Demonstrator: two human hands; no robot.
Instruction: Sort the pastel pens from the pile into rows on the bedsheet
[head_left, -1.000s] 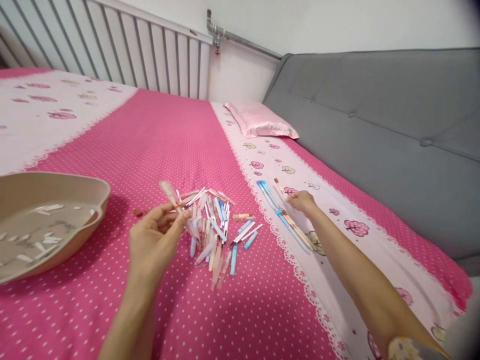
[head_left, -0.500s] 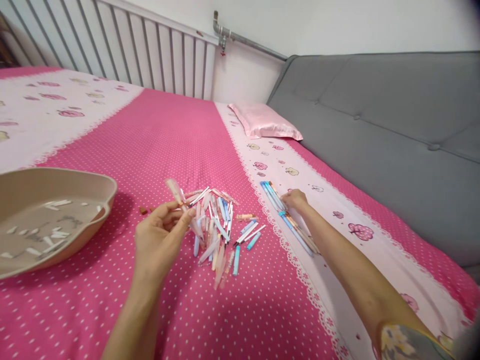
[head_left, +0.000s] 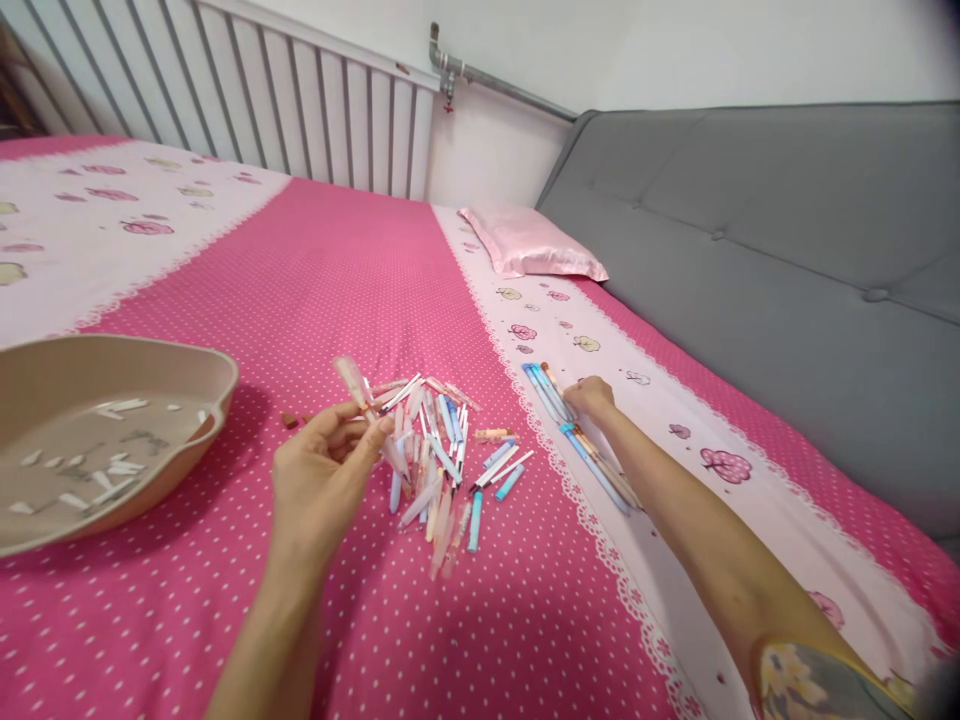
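My left hand is raised over the pink dotted bedsheet, its fingers pinched on a clear pinkish pen cap that sticks up from them. Just right of it lies a loose pile of pens and caps. My right hand reaches out to a row of blue and orange pens lined up on the pale strip of the sheet. Its fingers are curled down on the pens at the row's far end; what they hold, if anything, is hidden.
A beige plastic basin with small white pieces in it sits at the left. A pink satin pillow lies further back. A grey sofa runs along the right, and a white radiator along the back wall.
My right hand has shifted slightly left along the row of pens, covering the orange pen at its far end. My left hand keeps the cap, hardly moved.
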